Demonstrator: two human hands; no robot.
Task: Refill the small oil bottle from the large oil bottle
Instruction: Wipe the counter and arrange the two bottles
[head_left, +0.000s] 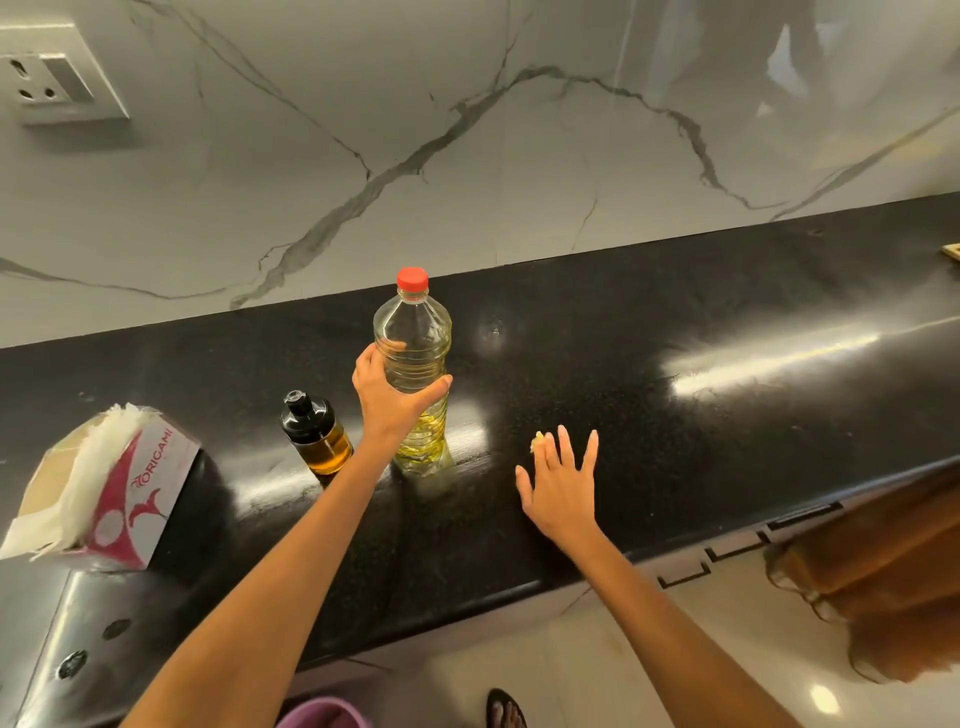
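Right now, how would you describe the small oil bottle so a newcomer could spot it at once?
Start at the black countertop under the marble wall, then find the tall clear large oil bottle with the red cap, held by the left hand. Just left of it stands the small oil bottle: squat, dark-topped, with amber oil in its lower half, unlike the tissue box further left.
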